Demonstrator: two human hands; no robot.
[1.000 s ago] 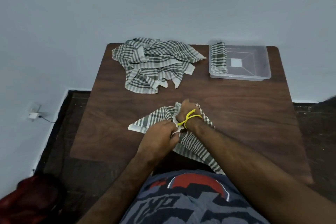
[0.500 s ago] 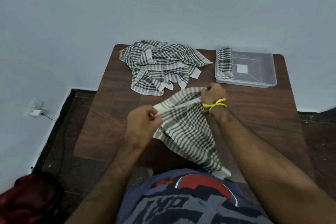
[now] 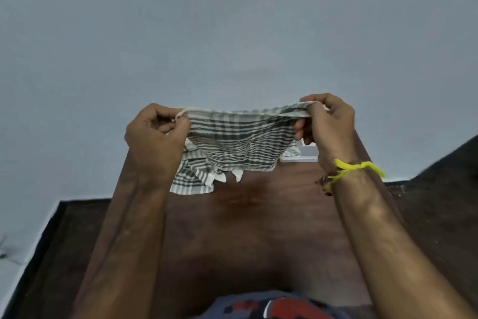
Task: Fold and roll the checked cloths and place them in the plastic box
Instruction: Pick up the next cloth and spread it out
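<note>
A: Plastic box mostly hidden behind the raised checked cloth; only a corner shows. Pile of cloths half covered too.

B: Noted. Left hand and right hand each pinch a top corner, cloth stretched taut above the wooden bench, green-white stripes hanging.

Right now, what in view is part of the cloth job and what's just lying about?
Job:
- checked cloth, pinched at its top corners by left hand and right hand
- cloth pile on the table
- plastic box, mostly hidden

Lying about:
- yellow wrist thread
- wall
</note>
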